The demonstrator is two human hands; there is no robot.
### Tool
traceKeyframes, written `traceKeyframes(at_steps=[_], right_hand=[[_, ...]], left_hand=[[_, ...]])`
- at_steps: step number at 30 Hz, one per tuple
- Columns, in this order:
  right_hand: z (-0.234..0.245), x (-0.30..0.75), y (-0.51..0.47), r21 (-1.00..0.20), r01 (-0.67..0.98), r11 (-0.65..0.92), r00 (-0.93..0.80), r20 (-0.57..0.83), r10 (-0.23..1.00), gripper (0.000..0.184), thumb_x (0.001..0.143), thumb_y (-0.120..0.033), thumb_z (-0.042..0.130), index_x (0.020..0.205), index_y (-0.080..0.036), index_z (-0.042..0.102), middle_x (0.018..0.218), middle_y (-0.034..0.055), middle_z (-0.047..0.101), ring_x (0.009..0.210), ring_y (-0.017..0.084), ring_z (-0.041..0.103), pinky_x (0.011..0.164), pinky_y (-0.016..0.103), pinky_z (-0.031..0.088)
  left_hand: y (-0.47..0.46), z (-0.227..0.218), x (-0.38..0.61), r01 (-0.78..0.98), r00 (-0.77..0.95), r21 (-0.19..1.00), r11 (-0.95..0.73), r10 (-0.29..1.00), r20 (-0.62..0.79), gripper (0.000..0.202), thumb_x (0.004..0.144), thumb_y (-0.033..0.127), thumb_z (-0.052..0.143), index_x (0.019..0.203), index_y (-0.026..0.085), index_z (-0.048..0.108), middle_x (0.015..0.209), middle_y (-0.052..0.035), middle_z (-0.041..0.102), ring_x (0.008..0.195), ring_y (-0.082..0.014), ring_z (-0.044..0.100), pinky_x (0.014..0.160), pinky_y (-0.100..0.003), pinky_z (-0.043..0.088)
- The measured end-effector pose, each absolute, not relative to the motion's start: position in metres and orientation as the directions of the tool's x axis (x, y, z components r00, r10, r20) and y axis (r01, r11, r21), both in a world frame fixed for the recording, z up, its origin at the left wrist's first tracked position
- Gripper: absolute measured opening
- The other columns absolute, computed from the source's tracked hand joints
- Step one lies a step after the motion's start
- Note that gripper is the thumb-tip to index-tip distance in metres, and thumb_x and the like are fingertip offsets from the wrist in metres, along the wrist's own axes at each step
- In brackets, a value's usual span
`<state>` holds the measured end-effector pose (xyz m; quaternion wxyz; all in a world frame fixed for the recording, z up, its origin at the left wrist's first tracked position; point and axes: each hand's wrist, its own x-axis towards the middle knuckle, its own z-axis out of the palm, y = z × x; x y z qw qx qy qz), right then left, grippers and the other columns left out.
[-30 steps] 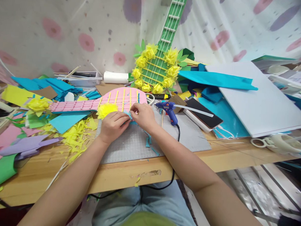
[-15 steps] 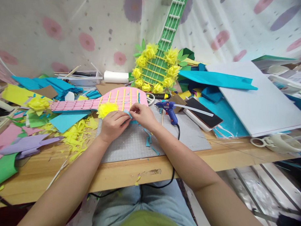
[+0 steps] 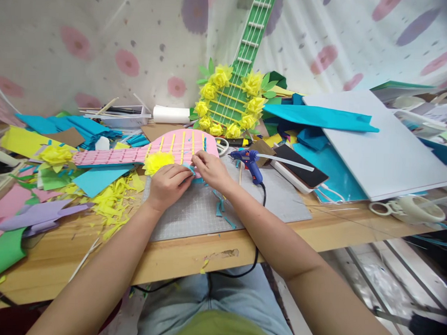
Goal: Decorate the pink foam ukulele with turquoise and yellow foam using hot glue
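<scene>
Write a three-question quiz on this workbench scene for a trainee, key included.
1. Which tool lies to the right of the right hand? A) hammer, B) glue gun, C) saw
2. True or false: the pink guitar stands upright behind the green guitar.
3. Fill in: the left hand has a small ____ piece at its fingertips.

Key: 1. B. 2. False: the green guitar stands behind the pink guitar. 3. Blue.

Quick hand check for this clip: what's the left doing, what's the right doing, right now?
Left hand: closed, pinching a small light-blue paper piece.
Right hand: fingers curled at the pink craft guitar; whether they grip anything cannot be told.
</scene>
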<state>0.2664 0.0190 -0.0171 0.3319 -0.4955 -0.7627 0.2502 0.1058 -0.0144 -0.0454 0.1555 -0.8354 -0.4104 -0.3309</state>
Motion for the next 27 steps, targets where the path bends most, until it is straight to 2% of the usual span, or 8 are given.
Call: traceKeyframes(at_steps=[7,13,21,27], right_hand=[[-0.0176,0.2656,0.0204,-0.675,0.588,0.445,-0.352,0.281,0.893,0.026,0.094,-0.031,0.035,0.079,-0.023,0.055,0.087,-0.0003,0.066,0.086,0.014,0.059,0.080,0.025,0.040],[-0.0116,0.2704,0.0155,-0.664,0.627,0.408,-0.325,0.253,0.911,0.027,0.095,-0.032,0.033,0.088,-0.021,0.057,0.093,0.0020,0.067,0.092,0.015,0.058,0.084,0.027,0.039],[-0.0097,0.2715,0.0125,-0.766,0.584,0.270,-0.249,0.147,0.957,0.021,0.092,-0.031,0.037,0.087,-0.023,0.056,0.088,-0.0008,0.068,0.088,0.015,0.062,0.080,0.028,0.044],[-0.0156,0.2714,0.0153,-0.840,0.495,0.221,-0.201,0.137,0.970,0.013,0.088,-0.030,0.044,0.081,-0.023,0.053,0.084,-0.0007,0.069,0.084,0.016,0.065,0.078,0.029,0.047]], left_hand=[[-0.0145,-0.0451,0.1066,0.787,0.434,0.028,-0.617,0.584,0.686,0.015,0.084,0.025,0.054,0.083,0.021,0.069,0.089,-0.0040,0.073,0.083,-0.0169,0.065,0.077,-0.031,0.050],[-0.0130,-0.0461,0.1066,0.770,0.449,-0.034,-0.637,0.503,0.739,0.012,0.082,0.023,0.057,0.082,0.020,0.069,0.086,-0.0037,0.073,0.079,-0.0163,0.065,0.074,-0.030,0.051],[-0.0133,-0.0450,0.1059,0.769,0.450,-0.049,-0.638,0.485,0.750,0.011,0.082,0.023,0.058,0.082,0.020,0.069,0.085,-0.0037,0.073,0.078,-0.0164,0.065,0.074,-0.030,0.050],[-0.0134,-0.0452,0.1057,0.779,0.434,-0.006,-0.627,0.531,0.728,0.014,0.083,0.025,0.056,0.081,0.020,0.069,0.086,-0.0043,0.073,0.080,-0.0162,0.065,0.076,-0.030,0.050]])
